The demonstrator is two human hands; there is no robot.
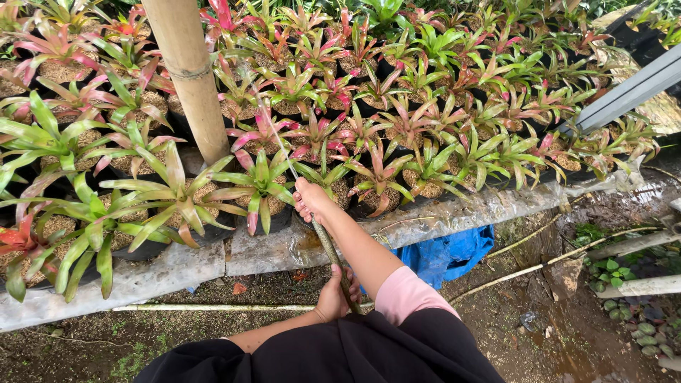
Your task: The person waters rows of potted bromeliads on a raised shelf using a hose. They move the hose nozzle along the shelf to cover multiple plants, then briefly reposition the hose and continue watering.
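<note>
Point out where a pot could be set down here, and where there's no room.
Free: the dirt strip between the plastic-covered bench edge and the person, and the muddy ground right of the blue tarp. Crowded: the bench, with potted bromeliads packed leaf to leaf around the bamboo post. Both hands grip a wand.

A thin brownish-green stick (328,243) — slanting from the lap up over the potted plants — gripped at two spots.

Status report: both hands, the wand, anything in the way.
Right hand gripping wand forward. Left hand gripping its near end. Tip over potted bromeliads. Bamboo post stands just left.
</note>
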